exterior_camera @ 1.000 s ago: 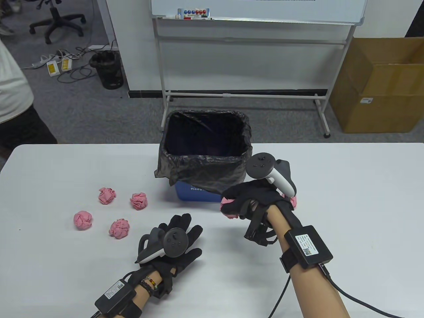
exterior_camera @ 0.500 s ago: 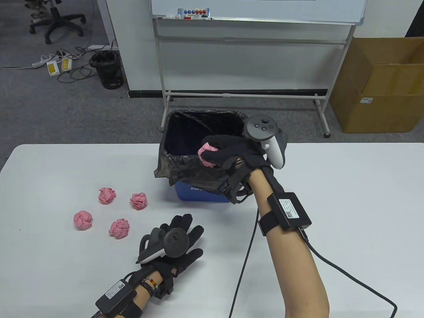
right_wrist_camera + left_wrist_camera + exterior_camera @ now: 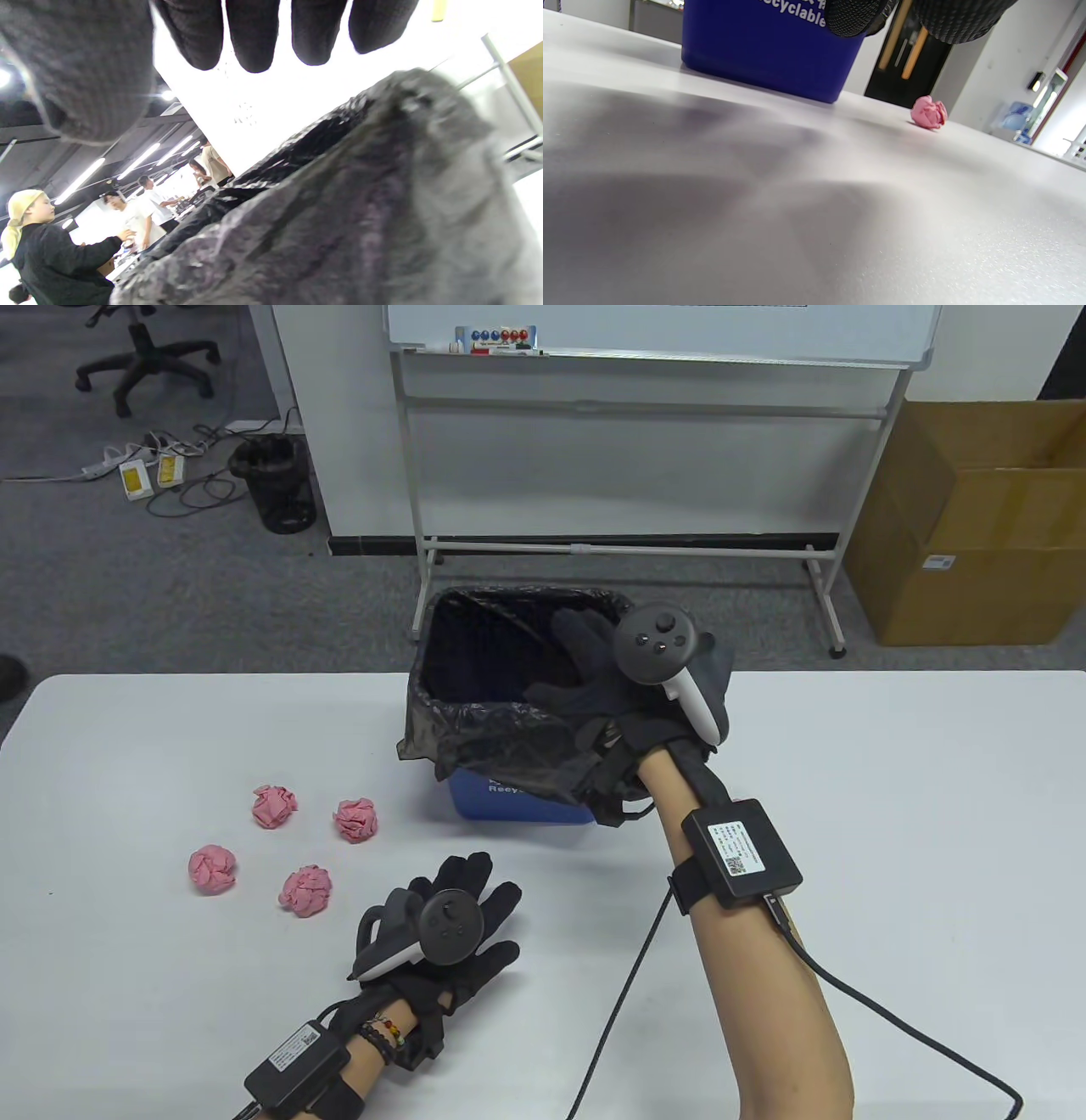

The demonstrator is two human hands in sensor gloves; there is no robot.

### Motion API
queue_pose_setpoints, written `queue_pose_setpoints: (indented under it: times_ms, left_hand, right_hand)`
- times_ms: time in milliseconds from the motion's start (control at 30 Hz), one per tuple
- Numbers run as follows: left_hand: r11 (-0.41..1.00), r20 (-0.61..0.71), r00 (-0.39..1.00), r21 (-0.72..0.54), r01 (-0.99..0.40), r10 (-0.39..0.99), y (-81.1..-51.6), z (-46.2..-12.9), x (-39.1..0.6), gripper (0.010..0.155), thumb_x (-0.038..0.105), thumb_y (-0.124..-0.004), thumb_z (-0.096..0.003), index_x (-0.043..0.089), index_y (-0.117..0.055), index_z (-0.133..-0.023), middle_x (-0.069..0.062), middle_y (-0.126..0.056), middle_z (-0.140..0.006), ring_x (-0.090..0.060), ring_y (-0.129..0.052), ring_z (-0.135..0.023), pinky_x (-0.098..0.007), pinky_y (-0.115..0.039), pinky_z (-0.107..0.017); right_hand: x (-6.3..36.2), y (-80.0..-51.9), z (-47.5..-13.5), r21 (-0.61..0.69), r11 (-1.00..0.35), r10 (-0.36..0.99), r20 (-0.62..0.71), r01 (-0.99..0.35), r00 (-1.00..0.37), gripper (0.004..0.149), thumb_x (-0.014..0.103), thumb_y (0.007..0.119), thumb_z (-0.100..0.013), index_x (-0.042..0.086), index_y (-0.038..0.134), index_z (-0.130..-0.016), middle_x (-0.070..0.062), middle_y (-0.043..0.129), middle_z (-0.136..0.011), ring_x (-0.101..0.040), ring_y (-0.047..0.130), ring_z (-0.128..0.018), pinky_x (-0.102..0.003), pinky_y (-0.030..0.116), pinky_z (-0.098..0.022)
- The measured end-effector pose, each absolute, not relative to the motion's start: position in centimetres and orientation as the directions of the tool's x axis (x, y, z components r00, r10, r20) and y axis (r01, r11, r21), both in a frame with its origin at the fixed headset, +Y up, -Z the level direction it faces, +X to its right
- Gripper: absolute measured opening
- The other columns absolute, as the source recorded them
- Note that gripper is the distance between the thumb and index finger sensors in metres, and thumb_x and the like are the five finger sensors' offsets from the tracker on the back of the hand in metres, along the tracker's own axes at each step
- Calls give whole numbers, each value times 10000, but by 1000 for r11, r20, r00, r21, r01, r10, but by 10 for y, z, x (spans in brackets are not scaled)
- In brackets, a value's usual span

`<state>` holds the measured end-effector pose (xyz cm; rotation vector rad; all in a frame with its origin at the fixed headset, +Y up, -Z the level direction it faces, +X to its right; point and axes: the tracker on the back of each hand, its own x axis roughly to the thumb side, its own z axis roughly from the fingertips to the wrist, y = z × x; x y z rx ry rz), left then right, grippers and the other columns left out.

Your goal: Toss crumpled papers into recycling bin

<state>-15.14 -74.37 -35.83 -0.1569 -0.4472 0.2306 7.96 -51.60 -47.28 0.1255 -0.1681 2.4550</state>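
Both hands, left (image 3: 450, 937) and right (image 3: 632, 691), wear black knit sensor gloves, each carrying a dark-headed, white-handled tracker on its back. Forearms bare. Black rectangular modules with white labels strap to both wrists, trailing black cables. Beaded bracelets (image 3: 383, 1035) circle the left wrist.
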Motion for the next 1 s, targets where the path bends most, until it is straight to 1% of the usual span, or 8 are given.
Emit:
queue_pose_setpoints:
  times_ms: [200, 433, 667, 867, 1000]
  left_hand:
    - [963, 409, 877, -198, -185, 253, -744, -358, -152, 742, 585, -624, -471, 292, -439, -1127, -137, -162, -1219, -436, -197, -1118, -737, -266, -714]
    - [964, 416, 875, -193, -181, 248, -744, -358, -151, 741, 586, -623, -472, 294, -439, -1127, -136, -163, -1219, -437, -197, -1119, -737, -267, -715]
    - [964, 414, 875, -190, -185, 250, -744, -358, -151, 739, 585, -623, -472, 294, -441, -1127, -136, -163, -1220, -438, -197, -1118, -738, -266, -714]
    - [966, 413, 878, -187, -180, 244, -745, -358, -151, 740, 585, -623, -471, 293, -442, -1127, -138, -166, -1219, -438, -198, -1118, -738, -268, -713]
    - [966, 412, 878, -185, -181, 243, -744, -358, -152, 740, 584, -623, -472, 293, -441, -1127, -135, -166, -1219, -437, -198, -1118, -738, -266, -714]
  right_hand:
    - [108, -521, -462, -139, -816, 560, 58, -562, -827, 875, 531, 944, -282, 349, 575, -1054, 15, 593, -1163, -350, 564, -1118, -556, 538, -769]
    - [156, -542, -457, -210, -836, 532, -85, -507, -842, 873, 534, 940, -286, 342, 577, -1056, 14, 602, -1160, -356, 577, -1111, -554, 547, -765]
    - [195, -582, -463, -228, -885, 456, -238, -407, -858, 865, 536, 934, -290, 349, 574, -1054, 14, 608, -1157, -355, 586, -1109, -551, 558, -762]
    - [216, -623, -473, -187, -922, 384, -331, -339, -862, 866, 535, 935, -287, 354, 570, -1052, 20, 607, -1155, -350, 598, -1105, -546, 571, -758]
    - [225, -654, -478, -135, -948, 318, -382, -289, -868, 865, 537, 933, -288, 363, 563, -1051, 21, 607, -1154, -347, 609, -1100, -542, 589, -752]
